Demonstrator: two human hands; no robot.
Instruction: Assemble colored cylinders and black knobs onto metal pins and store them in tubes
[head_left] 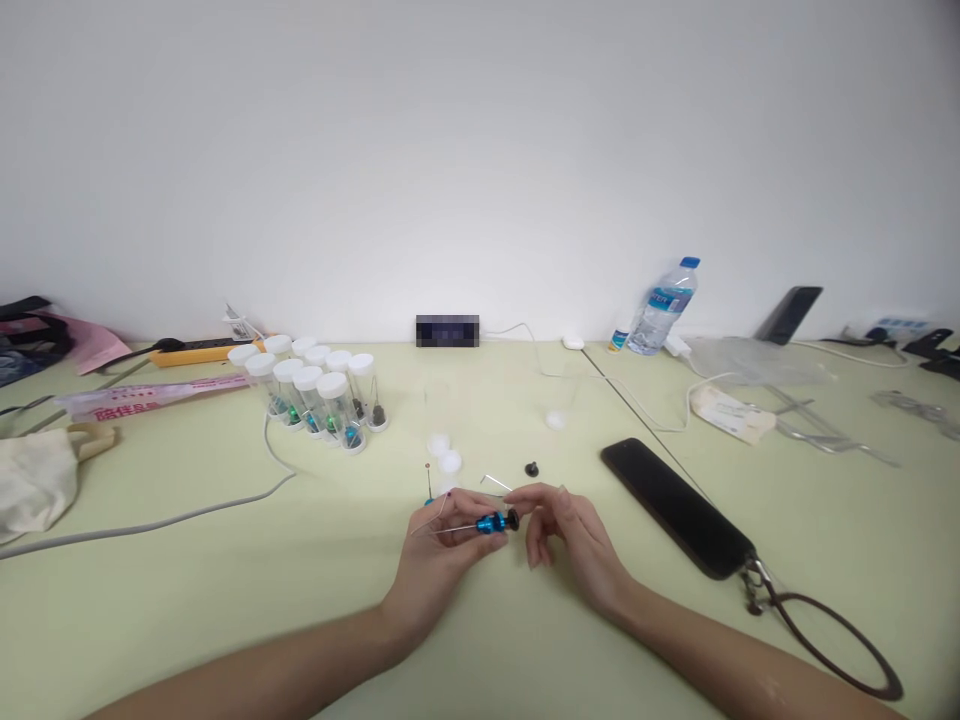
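My left hand (444, 548) is closed around a small blue metal piece with a black knob and a thin metal rod (491, 523). The rod points left across my palm, the knob right. My right hand (574, 545) is just right of the knob, fingers loosely bent and apart, its index fingertip close to my left fingers. A thin bent metal wire (495, 482) shows just beyond the hands; I cannot tell whether a finger touches it. On the table behind lie a small black knob-like part (532, 468) and a white cap (449, 461).
Several clear tubes with white lids (332, 386) stand at left, with blue, green and dark parts inside. A black phone (679, 505) with a strap loop (840, 640) lies at right. Behind are a water bottle (664, 310), a white cable (645, 400) and a pixelated dark device (448, 331).
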